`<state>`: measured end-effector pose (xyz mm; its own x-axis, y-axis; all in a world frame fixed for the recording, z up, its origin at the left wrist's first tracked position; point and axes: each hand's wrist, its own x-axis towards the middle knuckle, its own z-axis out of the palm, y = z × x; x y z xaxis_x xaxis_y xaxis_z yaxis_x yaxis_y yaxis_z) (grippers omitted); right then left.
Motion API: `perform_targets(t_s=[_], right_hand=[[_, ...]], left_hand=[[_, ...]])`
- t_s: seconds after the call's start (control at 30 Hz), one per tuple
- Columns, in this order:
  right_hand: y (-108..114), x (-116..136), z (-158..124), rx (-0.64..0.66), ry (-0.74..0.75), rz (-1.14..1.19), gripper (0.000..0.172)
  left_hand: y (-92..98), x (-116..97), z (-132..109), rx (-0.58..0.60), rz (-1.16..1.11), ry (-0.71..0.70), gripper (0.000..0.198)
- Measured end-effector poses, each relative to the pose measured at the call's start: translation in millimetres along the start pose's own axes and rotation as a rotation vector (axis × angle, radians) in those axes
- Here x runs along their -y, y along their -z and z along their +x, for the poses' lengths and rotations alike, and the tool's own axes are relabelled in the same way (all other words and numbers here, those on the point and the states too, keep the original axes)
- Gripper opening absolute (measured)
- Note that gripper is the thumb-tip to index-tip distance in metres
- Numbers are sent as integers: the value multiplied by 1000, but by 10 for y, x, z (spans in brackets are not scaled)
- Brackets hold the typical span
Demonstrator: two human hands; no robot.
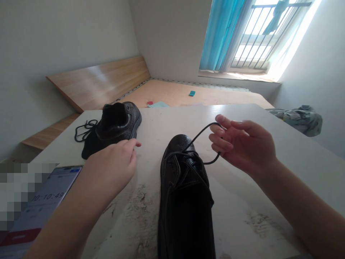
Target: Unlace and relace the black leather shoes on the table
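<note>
A black leather lace-up shoe (185, 169) stands on the white table, its toe pointing away from me and its opening toward me. To its right, my right hand (242, 144) is turned partly palm up. Its curled fingers hold a loop of the shoe's black shoelace (202, 130), drawn out from the eyelets. My left hand (115, 162) is over the table on the left, index finger and thumb apart, with nothing visible between them. Just beyond it sits a second black shoe (115, 124), its own loose lace (87, 127) trailing to the left.
A phone (51, 201) showing a running timer lies at the left, partly under my left forearm. The white tabletop (142, 223) has dark worn patches. Behind it are a bed surface (175, 90) with a wooden headboard (102, 79), and crumpled cloth (302, 118) on the right.
</note>
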<state>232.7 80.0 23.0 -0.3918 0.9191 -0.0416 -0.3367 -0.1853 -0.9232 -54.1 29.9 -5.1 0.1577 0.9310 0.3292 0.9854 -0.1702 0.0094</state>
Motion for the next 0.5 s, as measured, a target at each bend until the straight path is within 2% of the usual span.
perform_targets(t_s=[0.13,0.2,0.33,0.5], right_hand=[[6,12,3,26,11,-28,15],[13,44,-3,22,32,-74,19],[25,148,-36,-55,99,-192,20],[52,221,-59,-125,153,-214,7]], left_hand=[[119,-270,56,188,-580,6,31],[135,-372,40,231,-753,18,32],[127,-445,10,164,-844,79,31],[154,-441,24,216,-843,-48,21]])
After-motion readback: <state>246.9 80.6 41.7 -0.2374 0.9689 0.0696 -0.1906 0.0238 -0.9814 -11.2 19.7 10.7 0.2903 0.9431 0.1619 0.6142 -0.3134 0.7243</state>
